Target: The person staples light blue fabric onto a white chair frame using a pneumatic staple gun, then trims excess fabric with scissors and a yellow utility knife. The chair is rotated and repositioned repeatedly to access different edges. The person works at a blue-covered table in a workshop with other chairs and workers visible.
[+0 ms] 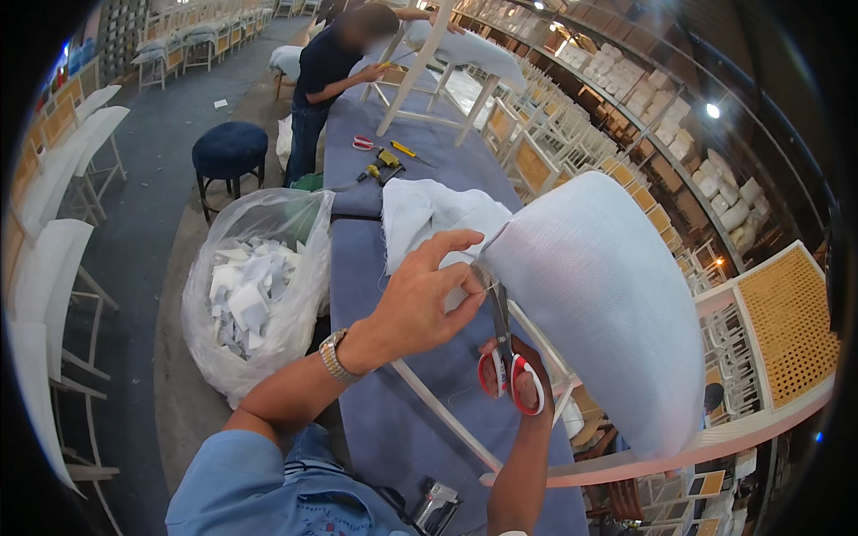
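My right hand [525, 371] grips red-and-white-handled scissors [500, 313], fingers through the loops and blades pointing up. Close by the blades, my left hand [418, 295] pinches a frayed edge of light fabric at the corner of a padded chair seat [599, 295]. That seat is covered in pale blue woven cloth. Its chair, with a white wooden frame and a cane back [786, 326], is tipped over on the blue-covered table [384, 357]. Crumpled pale cloth [438, 214] lies just beyond my left hand.
A clear plastic bag of scraps [250, 295] stands left of the table. A staple gun [438, 505] lies near my body. Farther up are a drill [382, 167], other scissors [365, 143] and a yellow cutter [404, 148]. Beyond, a co-worker [326, 71] handles another chair. A blue stool [230, 152] stands left.
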`<state>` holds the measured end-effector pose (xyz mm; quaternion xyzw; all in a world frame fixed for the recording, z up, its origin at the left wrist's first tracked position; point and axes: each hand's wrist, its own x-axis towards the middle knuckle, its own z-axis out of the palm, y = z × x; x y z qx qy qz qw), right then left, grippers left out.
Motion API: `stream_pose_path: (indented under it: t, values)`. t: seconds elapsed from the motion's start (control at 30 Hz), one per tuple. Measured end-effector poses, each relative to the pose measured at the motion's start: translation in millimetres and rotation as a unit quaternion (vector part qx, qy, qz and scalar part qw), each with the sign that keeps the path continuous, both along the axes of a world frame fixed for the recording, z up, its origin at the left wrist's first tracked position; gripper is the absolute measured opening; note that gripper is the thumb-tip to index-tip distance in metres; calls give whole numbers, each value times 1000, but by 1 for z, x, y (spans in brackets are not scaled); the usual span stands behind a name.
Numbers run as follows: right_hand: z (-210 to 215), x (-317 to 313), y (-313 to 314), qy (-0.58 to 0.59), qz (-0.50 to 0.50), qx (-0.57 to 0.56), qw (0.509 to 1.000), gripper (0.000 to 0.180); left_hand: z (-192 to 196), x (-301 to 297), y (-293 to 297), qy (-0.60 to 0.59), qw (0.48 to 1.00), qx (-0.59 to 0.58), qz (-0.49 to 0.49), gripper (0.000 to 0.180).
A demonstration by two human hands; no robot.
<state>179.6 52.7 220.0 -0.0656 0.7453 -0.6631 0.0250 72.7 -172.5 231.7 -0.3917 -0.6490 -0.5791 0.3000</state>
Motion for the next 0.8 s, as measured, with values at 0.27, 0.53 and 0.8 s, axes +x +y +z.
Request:
stream_pose_path:
  t: [0.27,0.53,0.8]
  values:
    - [-11,-4,17,20,17,-15,1000,36,5,0,7,22,1000,-17,-9,12]
    - [-96,103,8,26,-68,181,981,54,-67,-25,-17,-183,982,27,-31,31]
    - [-284,355,-66,-201,-467,203,837,46,-62,-53,40,-241,941,135,-196,65]
